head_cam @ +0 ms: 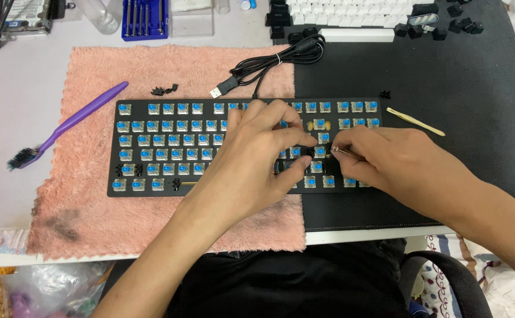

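Fingers of the left hand (257, 147) press closed on a small black part at the keyboard (151, 147) – its caps off, blue switches bare; the right hand (381, 156) pinches a thin metal tool (345, 151) against the same spot. The keyboard lies across a pink towel (92, 76) and black mat (446, 88) on the surface. A slip of the tool could likely bend a switch or flick the part away. Behind: a blue rectangular tool case (145, 20), a purple brush (69, 125) at left.

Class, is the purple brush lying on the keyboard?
No, the brush lies left of the keyboard, partly on the pink towel.
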